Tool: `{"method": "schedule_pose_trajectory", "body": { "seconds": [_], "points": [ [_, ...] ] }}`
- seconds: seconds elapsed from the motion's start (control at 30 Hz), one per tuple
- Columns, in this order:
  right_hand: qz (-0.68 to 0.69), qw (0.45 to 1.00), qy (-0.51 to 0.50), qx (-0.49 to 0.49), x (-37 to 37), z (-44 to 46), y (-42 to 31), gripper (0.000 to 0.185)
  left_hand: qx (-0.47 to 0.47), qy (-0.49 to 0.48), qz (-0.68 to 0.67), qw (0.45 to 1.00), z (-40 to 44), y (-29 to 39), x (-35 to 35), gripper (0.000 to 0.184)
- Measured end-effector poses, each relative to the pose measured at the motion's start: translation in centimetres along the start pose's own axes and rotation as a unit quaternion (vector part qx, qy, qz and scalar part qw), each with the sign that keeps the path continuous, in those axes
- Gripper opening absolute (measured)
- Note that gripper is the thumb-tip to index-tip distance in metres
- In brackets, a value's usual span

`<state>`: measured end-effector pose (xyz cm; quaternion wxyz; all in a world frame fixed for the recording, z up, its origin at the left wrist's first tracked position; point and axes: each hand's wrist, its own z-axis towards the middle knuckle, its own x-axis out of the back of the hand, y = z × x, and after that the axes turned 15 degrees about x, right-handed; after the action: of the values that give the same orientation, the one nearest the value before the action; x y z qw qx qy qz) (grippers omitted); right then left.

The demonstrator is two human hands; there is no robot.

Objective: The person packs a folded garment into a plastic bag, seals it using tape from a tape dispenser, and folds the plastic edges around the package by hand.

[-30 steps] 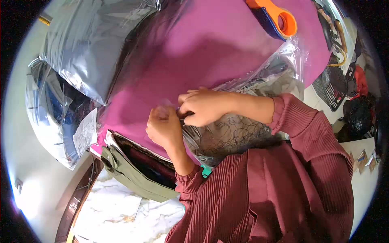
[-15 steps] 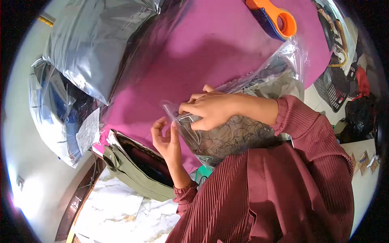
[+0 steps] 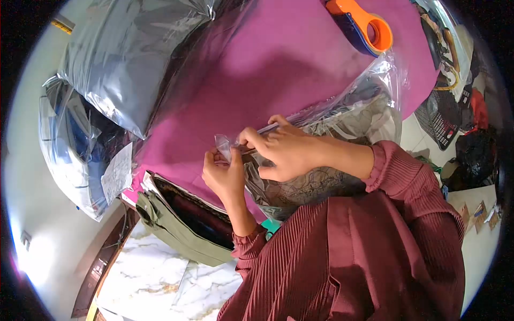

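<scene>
A clear plastic bag [image 3: 321,179] with grey-brown patterned fabric inside lies in front of my body. My left hand [image 3: 225,174] is closed in a pinch on the bag's loose corner, which sticks up between thumb and fingers. Just to its right, my right hand [image 3: 286,147] is bent over the bag's upper edge. Its fingers curl onto the plastic, and the fingertips are partly hidden. Past the bag's far end, an orange and blue tape dispenser [image 3: 367,27] rests on the pink surface [image 3: 257,69].
Large plastic-wrapped packages [image 3: 115,59] stand at the upper left, with a paper slip [image 3: 116,170] beside them. An olive green bag [image 3: 182,232] hangs open by the table edge, above a marbled surface [image 3: 144,267]. Assorted items, including a black mesh basket [image 3: 441,117], lie at the right.
My left hand has closed from spread fingers into a pinch on the bag's corner. The right hand has shifted slightly right and down, its fingers still at the bag's edge.
</scene>
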<state>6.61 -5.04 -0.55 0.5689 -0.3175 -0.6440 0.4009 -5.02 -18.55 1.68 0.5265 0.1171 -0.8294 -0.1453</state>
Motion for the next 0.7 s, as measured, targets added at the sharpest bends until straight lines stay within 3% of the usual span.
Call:
{"method": "schedule_pose_trajectory", "body": {
  "seconds": [0.07,0.27,0.4,0.57,0.7],
  "points": [
    [0.021,0.999,0.043,-0.021,-0.1,-0.1,-0.1,0.052,-0.017,0.028,0.045,0.998,0.0,0.4,0.2,0.034],
    [0.023,0.999,0.014,-0.038,-0.1,1.3,0.1,0.051,-0.038,0.05,0.058,0.996,-0.6,0.9,0.6,0.037],
    [0.032,0.993,-0.095,-0.064,0.9,3.1,0.1,0.049,0.009,-0.012,-0.034,0.999,-0.8,0.6,1.2,0.032],
    [0.044,0.995,-0.077,-0.046,0.7,3.0,0.2,0.045,0.035,-0.072,-0.238,0.968,-0.6,-2.2,0.7,0.028],
    [0.049,0.996,-0.057,-0.047,0.2,2.6,0.6,0.046,0.056,-0.088,-0.256,0.961,-0.6,-1.5,0.4,0.025]
  ]
}}
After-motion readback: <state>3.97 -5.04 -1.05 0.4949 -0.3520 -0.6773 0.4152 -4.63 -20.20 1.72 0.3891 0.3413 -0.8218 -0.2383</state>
